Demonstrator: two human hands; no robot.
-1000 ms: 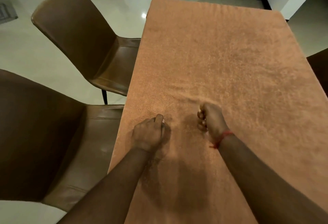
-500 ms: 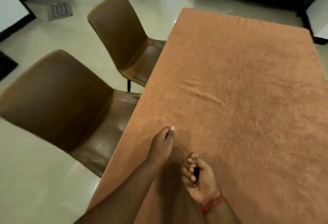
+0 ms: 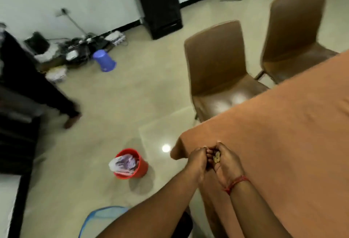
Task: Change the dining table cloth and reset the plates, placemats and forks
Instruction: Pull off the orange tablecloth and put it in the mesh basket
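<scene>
Meanwhile, at the table corner, the right hand [image 3: 225,162] lies palm up, cupped round small yellowish bits [image 3: 216,157], apparently crumbs cleared off the orange cloth [image 3: 283,134]. The left hand [image 3: 196,160], fingers curled, presses against it. A red bin [image 3: 140,169] stands nearby on the floor.

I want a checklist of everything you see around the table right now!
Surface: orange table cloth covers the table; no plates, placemats or forks seen.
Job's things: small yellowish bits lie in the cupped right hand.
Clutter: red bucket with a bag inside, blue bucket upside down.
Hands: left hand curls against the right palm.
Cables: tangle by the wall.
Surroundings: two brown chairs, glossy floor.
</scene>
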